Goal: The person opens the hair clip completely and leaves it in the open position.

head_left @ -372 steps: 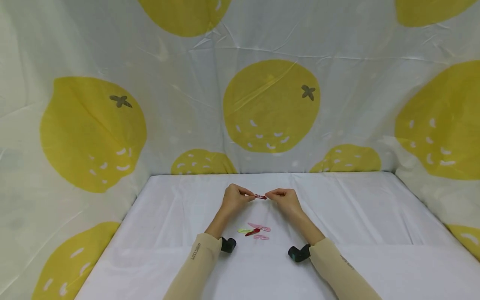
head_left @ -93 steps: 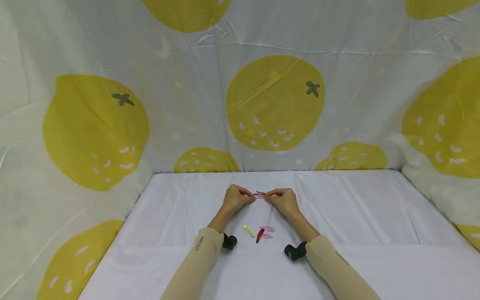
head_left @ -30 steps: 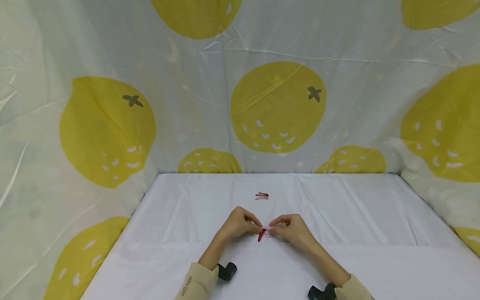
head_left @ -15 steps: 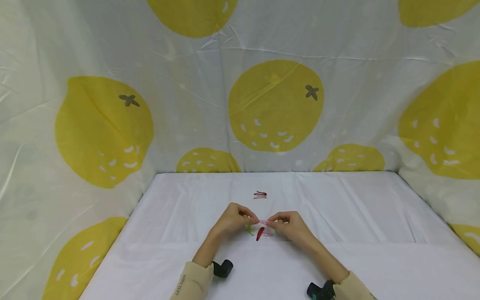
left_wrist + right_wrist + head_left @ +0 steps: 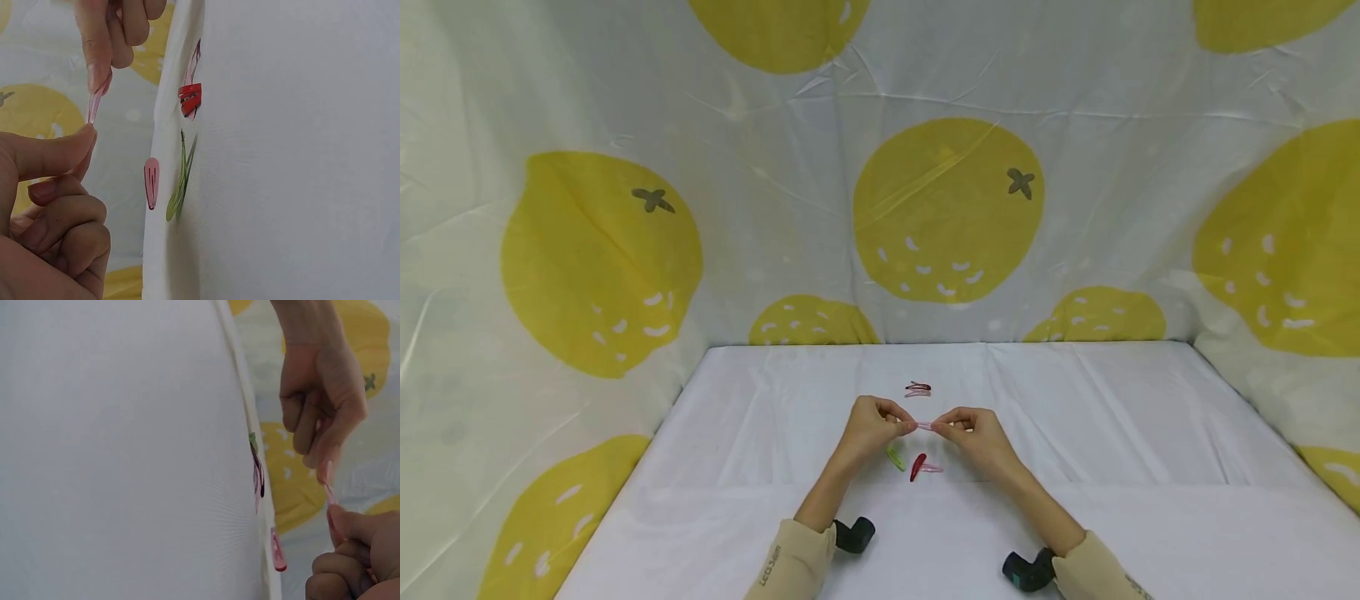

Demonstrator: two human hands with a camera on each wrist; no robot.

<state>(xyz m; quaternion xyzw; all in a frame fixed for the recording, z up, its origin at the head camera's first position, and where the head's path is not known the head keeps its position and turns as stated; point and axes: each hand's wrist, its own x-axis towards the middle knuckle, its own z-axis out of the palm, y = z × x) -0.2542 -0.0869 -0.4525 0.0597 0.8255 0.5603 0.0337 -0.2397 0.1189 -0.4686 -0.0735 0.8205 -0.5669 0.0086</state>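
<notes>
A pink snap hair clip [image 5: 925, 426] is stretched between my two hands above the table. My left hand [image 5: 874, 429] pinches one end with thumb and forefinger; my right hand [image 5: 973, 433] pinches the other. The left wrist view shows the same pink clip [image 5: 95, 105] between both sets of fingertips. Nearer me lie a green clip [image 5: 895, 457], a red clip [image 5: 918, 467] and another pink clip [image 5: 932, 468], the red one touching or overlapping the pink. Beyond my hands, a red clip [image 5: 918, 386] and a pink clip [image 5: 917, 393] lie one behind the other.
A white cloth covers the table [image 5: 1097, 417]. Behind it hangs a pale curtain [image 5: 775, 208] printed with large yellow fruit. Black wrist cameras sit at both sleeves, such as the left camera [image 5: 854, 535].
Earlier, both hands held a red clip at the back, then set a pink one beside it. They came back to the near pile, picked up another pink clip and carried it away from me.
</notes>
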